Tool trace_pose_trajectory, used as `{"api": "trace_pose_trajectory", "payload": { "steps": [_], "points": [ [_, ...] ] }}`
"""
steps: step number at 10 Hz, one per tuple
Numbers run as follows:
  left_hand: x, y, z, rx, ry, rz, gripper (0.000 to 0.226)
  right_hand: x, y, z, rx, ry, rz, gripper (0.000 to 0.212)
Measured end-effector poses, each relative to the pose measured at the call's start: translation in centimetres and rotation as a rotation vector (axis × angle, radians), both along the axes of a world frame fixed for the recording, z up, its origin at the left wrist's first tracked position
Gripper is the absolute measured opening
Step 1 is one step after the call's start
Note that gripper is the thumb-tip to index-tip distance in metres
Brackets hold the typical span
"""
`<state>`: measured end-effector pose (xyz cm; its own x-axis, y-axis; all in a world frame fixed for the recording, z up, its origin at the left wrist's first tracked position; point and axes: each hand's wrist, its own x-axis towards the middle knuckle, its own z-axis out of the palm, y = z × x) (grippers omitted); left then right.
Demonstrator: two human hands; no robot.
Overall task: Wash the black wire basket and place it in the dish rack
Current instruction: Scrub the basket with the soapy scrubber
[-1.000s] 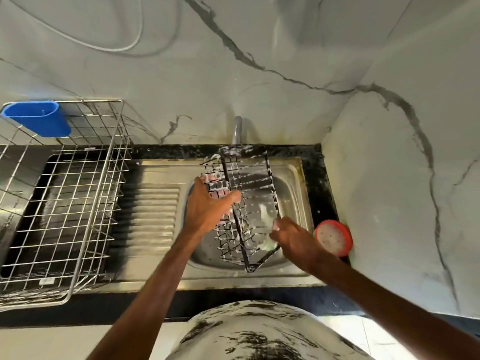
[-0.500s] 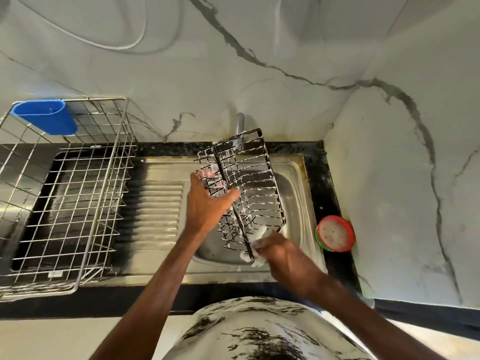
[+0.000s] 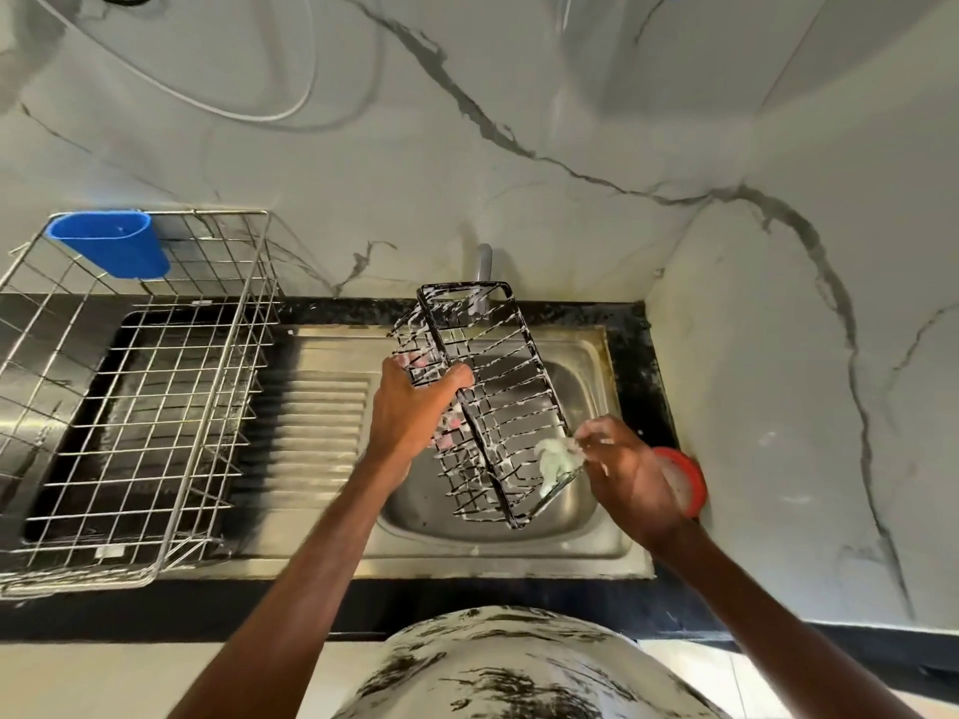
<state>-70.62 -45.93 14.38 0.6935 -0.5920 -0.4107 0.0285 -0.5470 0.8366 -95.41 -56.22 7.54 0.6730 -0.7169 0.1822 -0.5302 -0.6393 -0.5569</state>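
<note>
The black wire basket (image 3: 498, 386), streaked with white soap foam, is tilted over the steel sink bowl (image 3: 586, 505). My left hand (image 3: 410, 407) grips its left long side, thumb over the rim. My right hand (image 3: 628, 474) pinches a pale, soapy scrubber (image 3: 555, 459) against the basket's lower right wires. The silver wire dish rack (image 3: 135, 402) stands to the left on the counter and holds nothing but a blue cup on its back rim.
A blue plastic holder (image 3: 111, 241) hangs on the rack's back corner. A red-rimmed round dish (image 3: 685, 480) sits on the black counter right of the sink. The tap (image 3: 483, 262) rises behind the basket. The ribbed drainboard (image 3: 311, 433) lies between rack and bowl.
My right hand with the scrubber has moved from the basket's near bottom corner up and right along its lower right side. The basket has tilted slightly; my left hand keeps its grip.
</note>
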Motion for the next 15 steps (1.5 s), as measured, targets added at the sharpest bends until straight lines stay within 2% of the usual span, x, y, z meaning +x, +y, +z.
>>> {"api": "trace_pose_trajectory", "payload": {
  "steps": [1,2,3,4,5,7,9,10,12,13,15],
  "points": [
    [-0.1,0.3,-0.5,-0.025,0.051,0.032,0.105,0.3,0.6,1.2,0.036,-0.146,-0.227,0.015],
    [-0.1,0.4,-1.9,-0.029,0.06,0.032,0.117,0.8,1.0,1.1,0.155,-0.062,-0.342,0.024],
    [-0.2,0.5,-2.0,-0.023,0.066,0.038,0.122,1.5,1.4,0.8,0.169,0.039,-0.261,0.033],
    [-0.4,0.5,-0.9,-0.053,0.089,0.052,0.113,1.5,1.9,0.0,0.15,0.11,-0.171,0.034],
    [-0.4,0.5,-0.3,-0.076,0.114,0.062,0.118,1.6,2.5,-0.2,0.07,0.151,-0.07,0.035],
    [-0.5,0.7,-0.5,-0.087,0.126,0.048,0.109,2.0,0.9,0.1,0.226,-0.076,-0.279,0.01],
    [-0.7,1.2,-0.1,-0.103,0.1,-0.056,0.1,3.4,-0.8,1.3,0.352,-0.12,-0.323,0.029],
    [-1.3,1.3,1.2,-0.103,0.069,-0.149,0.117,5.0,-2.3,2.3,0.312,-0.122,-0.3,0.031],
    [-1.8,1.4,0.7,-0.124,0.066,-0.273,0.055,9.4,-6.7,5.8,0.225,-0.256,-0.309,0.037],
    [-2.0,1.4,0.6,-0.169,0.15,-0.25,0.044,10.8,-8.3,6.9,0.235,-0.341,-0.324,0.038],
    [-1.1,1.4,0.5,-0.15,0.12,-0.247,0.076,9.6,-6.3,4.7,0.165,-0.22,-0.25,0.042]
  ]
}}
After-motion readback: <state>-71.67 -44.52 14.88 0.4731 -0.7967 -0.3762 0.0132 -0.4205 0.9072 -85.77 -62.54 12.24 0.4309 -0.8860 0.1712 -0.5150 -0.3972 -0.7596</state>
